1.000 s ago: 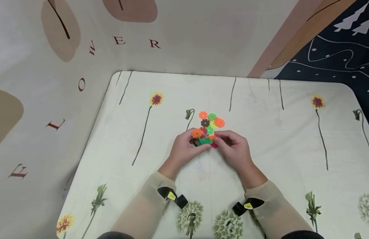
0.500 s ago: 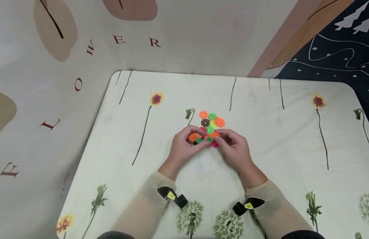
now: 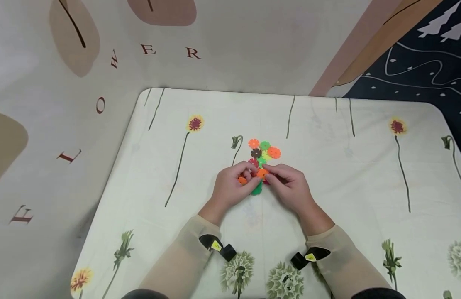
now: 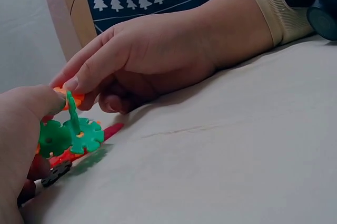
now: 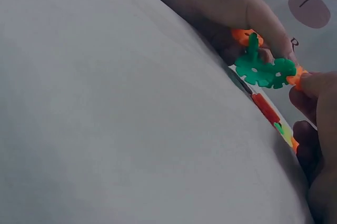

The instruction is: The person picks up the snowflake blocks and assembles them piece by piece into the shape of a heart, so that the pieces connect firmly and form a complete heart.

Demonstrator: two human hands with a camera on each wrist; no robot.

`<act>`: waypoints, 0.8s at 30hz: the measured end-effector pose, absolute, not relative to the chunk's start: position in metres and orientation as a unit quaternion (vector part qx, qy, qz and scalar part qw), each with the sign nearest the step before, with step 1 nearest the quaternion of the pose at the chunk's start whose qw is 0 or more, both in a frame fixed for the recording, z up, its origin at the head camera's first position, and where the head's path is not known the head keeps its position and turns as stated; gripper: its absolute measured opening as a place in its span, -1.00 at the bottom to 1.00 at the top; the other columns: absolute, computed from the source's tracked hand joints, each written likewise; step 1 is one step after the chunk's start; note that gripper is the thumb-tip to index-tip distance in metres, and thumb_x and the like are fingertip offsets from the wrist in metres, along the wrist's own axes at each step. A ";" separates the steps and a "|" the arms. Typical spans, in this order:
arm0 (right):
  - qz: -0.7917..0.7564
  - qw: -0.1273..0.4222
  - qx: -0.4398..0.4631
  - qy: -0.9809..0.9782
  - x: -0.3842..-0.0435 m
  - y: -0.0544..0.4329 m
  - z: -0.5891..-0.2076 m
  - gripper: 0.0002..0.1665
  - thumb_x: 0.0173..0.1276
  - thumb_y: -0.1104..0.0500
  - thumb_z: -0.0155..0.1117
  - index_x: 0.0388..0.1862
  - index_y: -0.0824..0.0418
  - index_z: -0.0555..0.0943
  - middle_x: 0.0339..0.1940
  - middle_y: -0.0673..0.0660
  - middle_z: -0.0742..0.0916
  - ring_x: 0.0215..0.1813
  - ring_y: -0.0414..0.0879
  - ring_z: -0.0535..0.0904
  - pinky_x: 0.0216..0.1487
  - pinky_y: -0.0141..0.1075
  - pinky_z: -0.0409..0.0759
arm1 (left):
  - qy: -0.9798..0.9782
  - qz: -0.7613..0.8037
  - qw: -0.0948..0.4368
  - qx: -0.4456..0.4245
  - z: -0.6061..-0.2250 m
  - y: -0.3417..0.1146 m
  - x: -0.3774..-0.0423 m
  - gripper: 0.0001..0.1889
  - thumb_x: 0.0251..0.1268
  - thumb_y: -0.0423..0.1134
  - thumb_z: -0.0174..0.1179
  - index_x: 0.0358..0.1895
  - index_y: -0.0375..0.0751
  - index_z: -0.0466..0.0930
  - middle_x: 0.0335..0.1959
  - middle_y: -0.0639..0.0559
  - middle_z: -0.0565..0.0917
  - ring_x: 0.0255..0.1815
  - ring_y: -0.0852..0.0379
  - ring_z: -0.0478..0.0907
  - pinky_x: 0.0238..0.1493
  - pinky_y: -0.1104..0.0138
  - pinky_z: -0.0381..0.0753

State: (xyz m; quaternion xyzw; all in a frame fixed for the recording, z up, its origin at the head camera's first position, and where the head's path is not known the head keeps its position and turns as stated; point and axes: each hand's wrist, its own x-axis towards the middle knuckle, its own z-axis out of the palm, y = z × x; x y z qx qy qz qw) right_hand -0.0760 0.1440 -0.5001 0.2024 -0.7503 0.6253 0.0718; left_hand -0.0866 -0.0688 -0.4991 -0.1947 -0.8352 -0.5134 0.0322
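My left hand (image 3: pixel 232 180) holds several notched plastic discs joined together. The green discs (image 4: pixel 84 137) are slotted into one another, one standing on edge, and an orange disc (image 5: pixel 246 36) sits at the other end, under the curled fingers. Between the fingertips of my right hand (image 3: pixel 290 182) an orange disc (image 3: pixel 262 174) is pinched. It meets the green discs (image 5: pixel 263 71) and the left thumb; how far its slot is engaged I cannot tell. In the head view a green disc (image 3: pixel 257 189) hangs below the left thumb.
Loose discs lie just beyond the hands: orange ones (image 3: pixel 274 153), a dark one (image 3: pixel 256 153), a red one (image 3: pixel 253 162), and green and yellow ones (image 3: pixel 266 155). The white cloth (image 3: pixel 327 166) has printed flowers. A pale lettered wall covering (image 3: pixel 234 50) rises behind.
My right hand has brought its orange disc slightly left, up to the left thumb. In the left hand the joined discs have turned, so a green one now shows below the thumb.
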 end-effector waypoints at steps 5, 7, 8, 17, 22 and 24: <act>0.602 0.074 0.227 -0.762 -0.077 0.144 -0.501 -0.59 0.32 0.57 0.41 0.14 0.39 0.77 -0.16 0.21 0.84 -0.15 -0.15 0.68 -0.10 -0.44 0.60 | -0.837 -0.505 0.043 -0.207 -0.499 -0.069 -0.087 -0.87 0.33 -0.21 0.50 -0.20 -0.07 0.72 -0.56 0.23 0.50 -0.51 0.25 0.43 -0.38 0.33 0.43; 0.595 0.077 0.233 -0.765 -0.078 0.144 -0.501 -0.57 0.31 0.58 0.42 0.14 0.38 0.77 -0.13 0.18 0.85 -0.11 -0.12 0.69 -0.08 -0.43 0.60 | -0.838 -0.500 0.045 -0.211 -0.499 -0.069 -0.087 -0.88 0.35 -0.21 0.48 -0.25 -0.06 0.70 -0.59 0.23 0.48 -0.52 0.26 0.42 -0.39 0.34 0.42; 0.592 0.079 0.235 -0.767 -0.078 0.144 -0.501 -0.56 0.30 0.57 0.43 0.15 0.38 0.77 -0.12 0.17 0.85 -0.10 -0.10 0.69 -0.07 -0.43 0.59 | -0.840 -0.498 0.045 -0.213 -0.499 -0.068 -0.087 -0.88 0.35 -0.21 0.47 -0.27 -0.06 0.70 -0.60 0.24 0.47 -0.52 0.26 0.42 -0.40 0.34 0.42; 0.503 0.132 0.167 -0.838 -0.079 0.145 -0.501 -0.66 0.31 0.48 0.35 0.01 0.26 0.83 -0.20 0.12 0.78 -0.09 0.02 0.58 -0.06 -0.30 0.51 | -0.844 -0.502 0.043 -0.182 -0.498 -0.067 -0.086 -0.92 0.45 -0.22 0.38 -0.21 -0.12 0.70 -0.56 0.18 0.50 -0.53 0.21 0.42 -0.41 0.31 0.40; 0.420 0.112 0.116 -0.893 -0.080 0.145 -0.500 -0.68 0.19 0.31 0.40 -0.05 0.25 0.79 -0.15 0.15 0.74 -0.02 0.11 0.50 0.08 0.03 0.36 | -0.846 -0.506 0.045 -0.164 -0.497 -0.066 -0.086 -0.91 0.50 -0.22 0.34 -0.14 -0.15 0.67 -0.49 0.15 0.57 -0.46 0.17 0.47 -0.35 0.29 0.45; 0.397 0.089 0.108 -0.907 -0.080 0.145 -0.499 -0.65 0.16 0.21 0.43 -0.04 0.24 0.76 -0.16 0.13 0.71 -0.01 0.12 0.47 0.12 0.10 0.30 | -0.848 -0.503 0.046 -0.160 -0.497 -0.067 -0.086 -0.91 0.51 -0.23 0.33 -0.15 -0.14 0.65 -0.47 0.14 0.58 -0.44 0.16 0.47 -0.33 0.29 0.46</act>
